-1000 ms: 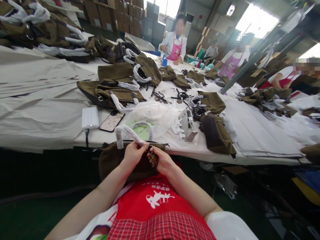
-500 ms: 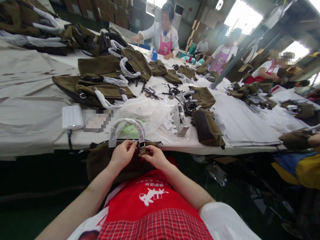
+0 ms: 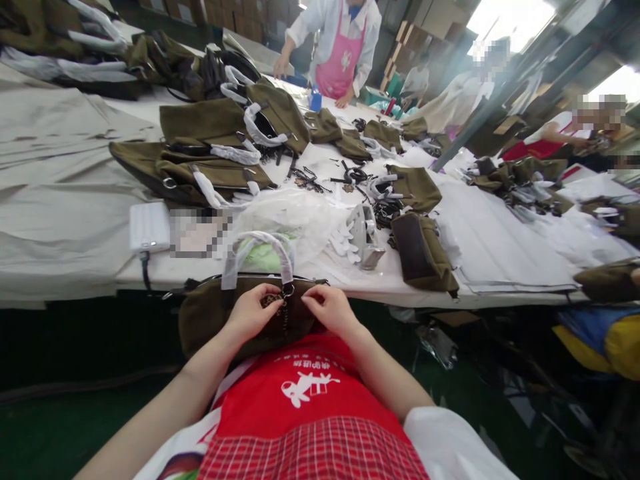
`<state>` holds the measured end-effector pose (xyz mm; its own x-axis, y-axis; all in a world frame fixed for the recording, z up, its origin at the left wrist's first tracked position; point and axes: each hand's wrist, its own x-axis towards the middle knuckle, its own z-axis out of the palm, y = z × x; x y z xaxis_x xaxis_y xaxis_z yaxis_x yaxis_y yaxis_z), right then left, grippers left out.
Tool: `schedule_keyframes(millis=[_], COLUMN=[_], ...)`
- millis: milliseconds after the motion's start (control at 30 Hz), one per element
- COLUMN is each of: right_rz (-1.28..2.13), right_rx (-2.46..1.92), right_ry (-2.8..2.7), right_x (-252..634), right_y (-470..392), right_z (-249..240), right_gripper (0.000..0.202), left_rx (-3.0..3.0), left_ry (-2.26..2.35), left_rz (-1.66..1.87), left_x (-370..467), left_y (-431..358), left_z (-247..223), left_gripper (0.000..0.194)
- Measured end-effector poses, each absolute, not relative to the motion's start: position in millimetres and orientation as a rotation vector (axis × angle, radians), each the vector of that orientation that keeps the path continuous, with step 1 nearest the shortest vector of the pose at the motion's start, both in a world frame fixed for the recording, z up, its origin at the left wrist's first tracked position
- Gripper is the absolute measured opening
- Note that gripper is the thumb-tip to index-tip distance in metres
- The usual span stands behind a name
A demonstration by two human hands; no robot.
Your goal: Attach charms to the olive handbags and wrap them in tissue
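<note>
An olive-brown handbag (image 3: 207, 310) leans upright against the table's front edge, close to my body. Its looped handle (image 3: 257, 239) stands up in white wrapping. My left hand (image 3: 254, 312) pinches a bronze-coloured bag charm (image 3: 271, 300) at the front of the bag, just left of a metal ring (image 3: 289, 290) at the handle's base. A thin dark chain (image 3: 285, 317) hangs below that ring. To the right of the ring, my right hand (image 3: 330, 308) is closed, thumb against fingers, near the bag's top edge; anything between those fingertips is too small to make out.
A white power bank (image 3: 149, 227) with a cable lies left on the table. Ahead are clear plastic bags (image 3: 295, 213), a metal tape dispenser (image 3: 367, 240) and an olive bag (image 3: 425, 257). More bags (image 3: 215, 160) and dark chains (image 3: 307, 179) lie beyond. A co-worker (image 3: 343, 50) stands opposite.
The charm, held by my right hand before, is now in my left hand. My right hand has moved right, away from the ring. The camera view has tilted slightly downward.
</note>
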<state>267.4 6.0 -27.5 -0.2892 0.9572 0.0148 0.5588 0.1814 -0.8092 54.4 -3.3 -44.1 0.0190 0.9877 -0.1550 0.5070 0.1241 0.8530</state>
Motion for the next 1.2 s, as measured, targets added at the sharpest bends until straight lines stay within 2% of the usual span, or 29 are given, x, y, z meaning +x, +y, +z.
schedule_keyframes(millis=[133,233,300,367,467,700,833,1100,1200], right_rz=[0.48,0.289,0.279,0.286,0.285,0.299,0.308,0.33,0.359], right_rx=[-1.715,-1.978,-2.106,-2.156,-2.159,-2.19,-2.181,-2.296,-2.328], right_ry=[-1.792,-1.906,-2.025,-2.099,-2.138,-2.171,-2.175,-2.059,-2.031], right_x=[305.9,323.5,326.2,324.1,319.9,323.9,327.0,349.7,363.5], right_y=[45.1,74.1,88.3,97.8,103.3,103.7,104.0,80.4,66.8], right_z=[-27.9,-28.7,-28.6,-27.8,-25.0,-18.9,-15.3,-1.5,-6.2], right_gripper=[0.018,0.026,0.031,0.029,0.02,0.029,0.027,0.028,0.038], left_rx=[1.45,1.535,1.592,1.617,1.612,1.555,1.538,1.788,1.959], left_ry=[1.573,1.636,1.701,1.739,1.736,1.747,1.732,1.753,1.613], left_rz=[0.746,0.726,0.771,0.844,0.871,0.915,0.959,1.172,1.153], left_x=[51.4,50.0,48.6,46.9,43.4,33.5,34.7,48.2,64.6], left_y=[-3.2,-2.9,-2.4,-1.8,-1.9,-4.9,-4.1,-5.6,-0.6], left_z=[-42.4,-37.8,-35.9,-35.3,-34.8,-36.3,-35.1,-5.7,8.4], left_gripper=[0.036,0.035,0.034,0.034,0.035,0.035,0.033,0.026,0.026])
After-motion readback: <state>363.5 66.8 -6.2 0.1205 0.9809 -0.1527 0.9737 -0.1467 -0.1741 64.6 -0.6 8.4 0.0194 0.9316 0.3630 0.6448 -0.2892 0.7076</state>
